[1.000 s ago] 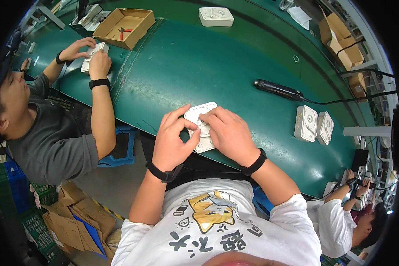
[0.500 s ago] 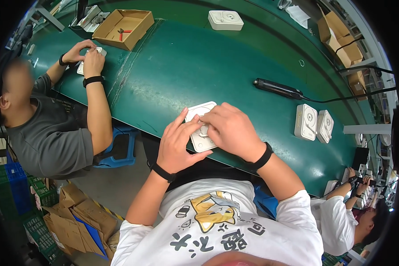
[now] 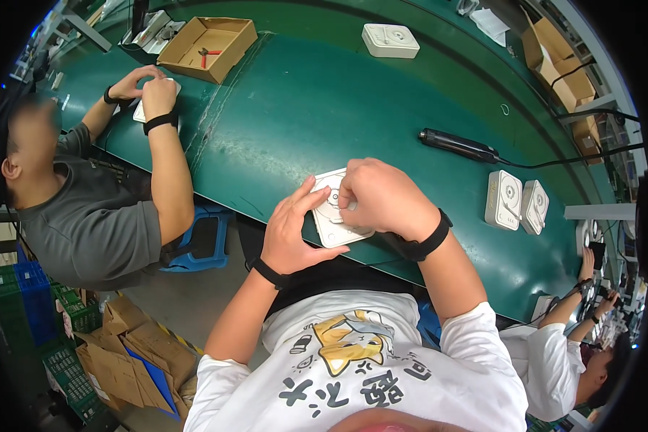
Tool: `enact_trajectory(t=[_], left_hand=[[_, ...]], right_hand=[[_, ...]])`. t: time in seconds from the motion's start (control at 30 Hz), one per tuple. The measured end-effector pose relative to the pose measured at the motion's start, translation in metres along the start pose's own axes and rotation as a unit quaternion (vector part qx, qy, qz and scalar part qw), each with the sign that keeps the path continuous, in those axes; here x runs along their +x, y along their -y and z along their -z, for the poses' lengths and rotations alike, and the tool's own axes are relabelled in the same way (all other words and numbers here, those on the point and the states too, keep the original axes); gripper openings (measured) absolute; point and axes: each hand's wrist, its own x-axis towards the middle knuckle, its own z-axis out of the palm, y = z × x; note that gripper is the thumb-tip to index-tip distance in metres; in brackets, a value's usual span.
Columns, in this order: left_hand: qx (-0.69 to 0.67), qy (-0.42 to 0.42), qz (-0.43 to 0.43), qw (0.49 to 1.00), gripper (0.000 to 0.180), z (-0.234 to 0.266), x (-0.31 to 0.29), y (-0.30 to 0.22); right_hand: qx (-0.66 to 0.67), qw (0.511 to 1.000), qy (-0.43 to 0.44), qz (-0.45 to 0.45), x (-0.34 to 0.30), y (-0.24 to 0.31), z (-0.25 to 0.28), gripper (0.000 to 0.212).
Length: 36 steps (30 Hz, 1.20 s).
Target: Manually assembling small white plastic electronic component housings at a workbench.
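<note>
A white, rounded-corner box-shaped device (image 3: pixel 330 235) with a round disc on its face lies near the table's front edge. My left hand (image 3: pixel 289 232) holds it at its left side, fingers spread over the upper part and thumb along the near edge. Over the right half of the face, my right hand (image 3: pixel 387 196) is closed, its fingertips curled down by the disc. Whatever those fingertips may pinch is hidden behind the hand. Both wrists wear black bands.
A corded black electric screwdriver (image 3: pixel 459 146) lies to the right, with two similar white devices (image 3: pixel 504 200) (image 3: pixel 535 207) beyond. Another white device (image 3: pixel 390 41) sits at the far side. Red-handled pliers (image 3: pixel 205 57) rest in a cardboard box (image 3: pixel 227 63). Co-workers sit left and right.
My right hand has turned and curled more tightly, uncovering more of the disc. My left hand keeps its place on the device. The whole view has shifted slightly.
</note>
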Motion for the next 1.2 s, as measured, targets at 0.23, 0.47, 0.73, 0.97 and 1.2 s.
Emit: enact_trajectory(t=[0.23, 0.47, 0.73, 0.97, 1.2], left_hand=[[0.016, 0.010, 0.026, 0.999, 0.100, 0.003, 0.000, -0.005], [0.107, 0.041, -0.051, 0.992, 0.066, 0.007, 0.013, -0.007], [0.163, 0.093, -0.095, 0.978, 0.068, 0.014, 0.021, 0.001], [0.145, 0.076, -0.076, 0.984, 0.069, 0.012, 0.018, -0.006], [0.200, 0.132, -0.092, 0.967, 0.072, 0.023, 0.033, -0.022]], right_hand=[[-0.053, 0.988, -0.115, 0.083, -0.007, -0.009, -0.017, 0.017], [0.086, 0.967, -0.197, 0.137, -0.008, -0.032, -0.033, 0.016], [0.181, 0.959, -0.161, 0.150, 0.004, -0.056, -0.045, 0.016], [0.267, 0.935, -0.156, 0.172, 0.008, -0.073, -0.055, 0.015], [0.335, 0.926, -0.113, 0.132, 0.008, -0.073, -0.050, 0.015]])
